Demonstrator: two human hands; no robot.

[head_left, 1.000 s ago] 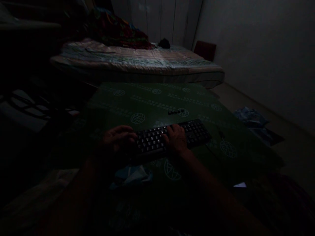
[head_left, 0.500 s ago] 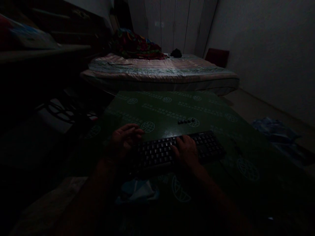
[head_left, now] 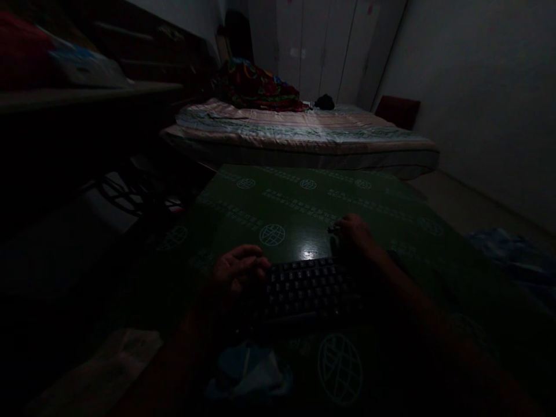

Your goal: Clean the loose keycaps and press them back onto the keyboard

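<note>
The black plastic keyboard (head_left: 310,286) on the green printed mat (head_left: 282,202) seems mostly keyed, the left hand (head_left: 238,272) curled at its left end, the right hand (head_left: 354,231) at small dark pieces (head_left: 332,230) just beyond it, both grips too dark to tell

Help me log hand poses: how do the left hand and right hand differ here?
The left hand sits at the left end of the keyboard; the right hand is off it, beyond its far edge on the green mat. The left hand's fingers curl; the right hand reaches at small dark pieces, contact unclear. Both are bare and palm down.
</note>
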